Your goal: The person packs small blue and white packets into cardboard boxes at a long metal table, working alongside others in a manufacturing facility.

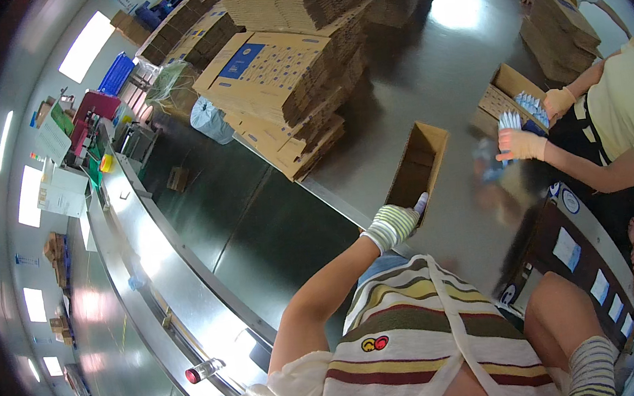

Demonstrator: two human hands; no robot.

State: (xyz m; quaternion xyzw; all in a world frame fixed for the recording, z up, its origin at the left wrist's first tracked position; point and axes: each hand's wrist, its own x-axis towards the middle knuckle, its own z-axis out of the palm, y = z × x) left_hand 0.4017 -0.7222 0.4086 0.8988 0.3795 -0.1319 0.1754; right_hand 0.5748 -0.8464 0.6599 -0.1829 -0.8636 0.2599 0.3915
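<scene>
My left hand (392, 225), in a green-and-white striped glove, reaches out to the near end of an open, narrow cardboard box (434, 141) on the steel table. Its fingers are closed on a small white and blue tube (421, 202) at the box's rim. My right hand (593, 366), in a grey striped glove, is low at the bottom edge next to my striped apron. It is partly cut off, so its fingers and anything in them are hidden.
A co-worker in a yellow shirt at the right holds blue-white tubes (509, 120) in gloved hands over a divided carton (503, 90). Tall stacks of flattened cartons (282, 71) stand on the far side. A curved steel conveyor rail (147, 252) with a small bottle (202, 372) runs along the left.
</scene>
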